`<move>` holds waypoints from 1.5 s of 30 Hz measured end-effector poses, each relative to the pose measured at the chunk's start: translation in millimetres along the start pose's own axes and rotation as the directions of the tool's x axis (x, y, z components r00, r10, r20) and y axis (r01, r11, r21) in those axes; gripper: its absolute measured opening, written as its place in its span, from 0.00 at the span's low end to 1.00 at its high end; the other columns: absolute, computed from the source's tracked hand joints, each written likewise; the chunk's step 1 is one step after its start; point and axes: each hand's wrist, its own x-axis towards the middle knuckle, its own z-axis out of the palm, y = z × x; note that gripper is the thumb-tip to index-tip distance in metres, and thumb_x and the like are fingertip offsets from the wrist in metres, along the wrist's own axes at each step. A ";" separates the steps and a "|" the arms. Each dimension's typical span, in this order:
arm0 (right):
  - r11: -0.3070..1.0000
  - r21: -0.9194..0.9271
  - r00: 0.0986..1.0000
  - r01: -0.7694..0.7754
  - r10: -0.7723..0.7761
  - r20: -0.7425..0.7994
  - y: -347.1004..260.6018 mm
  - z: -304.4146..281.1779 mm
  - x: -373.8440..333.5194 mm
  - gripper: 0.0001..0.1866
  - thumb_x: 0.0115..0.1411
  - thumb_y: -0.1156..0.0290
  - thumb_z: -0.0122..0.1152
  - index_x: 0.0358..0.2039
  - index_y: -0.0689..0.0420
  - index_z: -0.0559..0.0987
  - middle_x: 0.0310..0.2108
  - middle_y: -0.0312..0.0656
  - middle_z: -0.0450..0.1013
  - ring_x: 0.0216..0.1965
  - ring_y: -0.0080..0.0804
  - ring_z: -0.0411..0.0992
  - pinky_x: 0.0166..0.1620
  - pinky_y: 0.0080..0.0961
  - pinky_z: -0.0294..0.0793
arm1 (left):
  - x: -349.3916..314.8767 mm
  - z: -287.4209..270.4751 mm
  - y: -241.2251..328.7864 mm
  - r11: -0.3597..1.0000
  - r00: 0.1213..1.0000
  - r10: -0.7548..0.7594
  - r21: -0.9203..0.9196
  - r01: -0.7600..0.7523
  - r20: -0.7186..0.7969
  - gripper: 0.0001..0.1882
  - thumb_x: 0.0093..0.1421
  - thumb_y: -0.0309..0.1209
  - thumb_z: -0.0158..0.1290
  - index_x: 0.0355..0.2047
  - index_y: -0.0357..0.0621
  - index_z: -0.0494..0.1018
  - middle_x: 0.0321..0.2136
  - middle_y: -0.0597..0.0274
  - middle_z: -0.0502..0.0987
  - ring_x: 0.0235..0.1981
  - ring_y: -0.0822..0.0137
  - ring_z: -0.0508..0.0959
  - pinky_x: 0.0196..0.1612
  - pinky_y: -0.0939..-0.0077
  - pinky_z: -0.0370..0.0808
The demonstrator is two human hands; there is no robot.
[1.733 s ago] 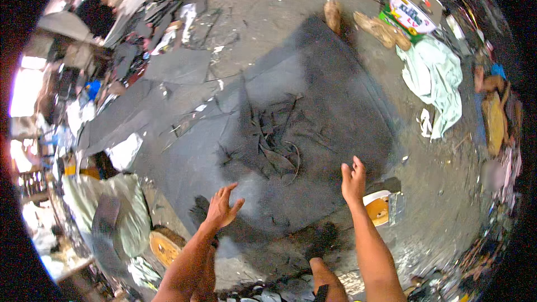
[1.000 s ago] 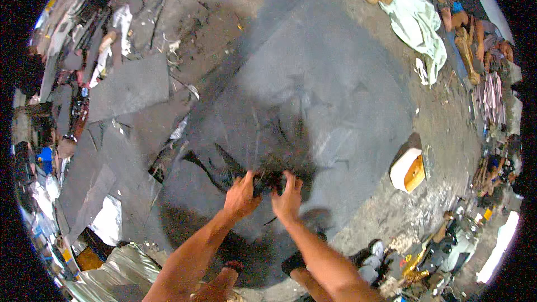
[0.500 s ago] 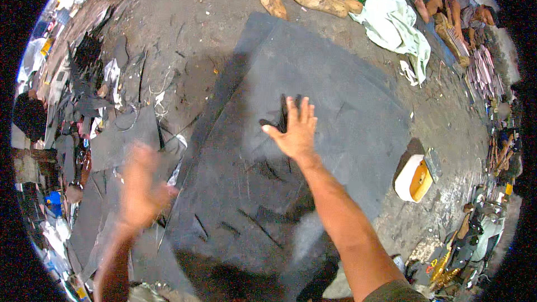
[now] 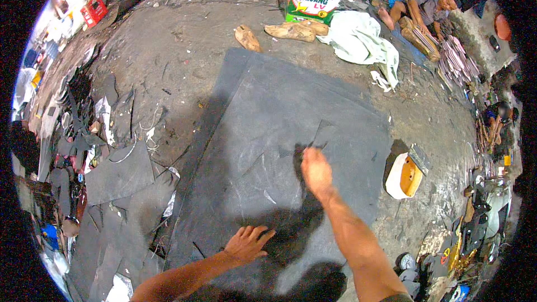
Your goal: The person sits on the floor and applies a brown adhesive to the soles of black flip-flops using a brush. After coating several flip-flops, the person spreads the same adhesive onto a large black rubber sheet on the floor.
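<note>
A large dark grey sheet (image 4: 279, 95) lies in front of me, apparently over another sheet whose edge shows at the left. On its lower part my left hand (image 4: 248, 244) rests palm down, open, with its fingers a little apart. My right hand (image 4: 317, 173) is closed above the middle right of the sheet, its fingers curled together. Beside its fingertips shows a small dark pointed shape (image 4: 324, 132), like a scrap or flap; whether the hand grips it I cannot tell. A pale thin mark or sliver (image 4: 269, 196) shows between the hands.
A white and yellow container (image 4: 404, 176) stands right of the sheet. Beyond are wooden shoe lasts (image 4: 291, 32), a pale green cloth (image 4: 361, 39) and a carton (image 4: 312, 0). Dark scraps (image 4: 120, 176) litter the left. Another person (image 4: 425, 14) sits at far right.
My left hand has come from the left onto the sheet. My right hand, earlier spread flat, is now closed and lower right. Dark slivers on the lower sheet have mostly gone. The view has tilted up.
</note>
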 end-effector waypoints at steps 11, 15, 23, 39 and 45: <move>0.890 0.454 0.999 -0.036 0.029 0.022 -23.3 56.6 -12.0 0.19 0.64 0.69 0.59 0.53 0.60 0.72 0.47 0.58 0.73 0.49 0.58 0.73 0.52 0.47 0.74 | 44.2 2.4 10.5 0.991 0.973 0.086 0.079 -0.105 0.214 0.23 0.56 0.55 0.61 0.42 0.53 0.76 0.39 0.59 0.79 0.49 0.54 0.74 0.51 0.56 0.69; 0.939 0.148 0.951 0.309 -0.303 -0.066 12.2 10.2 28.3 0.21 0.63 0.69 0.58 0.55 0.62 0.70 0.44 0.60 0.75 0.48 0.60 0.74 0.52 0.49 0.75 | 17.2 -51.7 2.2 0.654 0.804 -0.215 -0.529 0.540 0.555 0.19 0.64 0.52 0.57 0.42 0.51 0.77 0.39 0.53 0.80 0.48 0.49 0.78 0.50 0.53 0.75; 1.000 -0.001 0.996 0.004 -0.004 -0.090 139.7 24.9 112.9 0.27 0.66 0.69 0.55 0.64 0.66 0.66 0.50 0.68 0.70 0.51 0.66 0.71 0.55 0.52 0.74 | 108.3 -51.4 -58.9 0.996 0.963 0.027 -0.070 -0.048 -0.266 0.19 0.62 0.34 0.55 0.54 0.51 0.77 0.48 0.57 0.76 0.53 0.54 0.75 0.51 0.56 0.73; 0.878 0.162 0.892 0.450 -0.435 -0.122 -110.1 59.0 21.8 0.31 0.60 0.68 0.63 0.64 0.56 0.70 0.59 0.51 0.71 0.61 0.52 0.68 0.62 0.44 0.68 | -65.9 -65.0 -46.9 0.910 0.911 -0.413 -0.048 0.413 0.002 0.13 0.58 0.32 0.58 0.44 0.46 0.75 0.54 0.53 0.72 0.57 0.46 0.71 0.47 0.51 0.80; 0.947 0.137 0.942 0.290 -0.308 0.136 -67.1 65.3 -40.8 0.21 0.58 0.75 0.61 0.54 0.57 0.76 0.46 0.47 0.75 0.42 0.49 0.75 0.48 0.41 0.75 | -132.2 6.2 -3.4 0.908 0.911 -0.401 -0.172 0.381 -0.099 0.12 0.55 0.27 0.60 0.41 0.48 0.77 0.54 0.54 0.73 0.55 0.45 0.70 0.49 0.50 0.77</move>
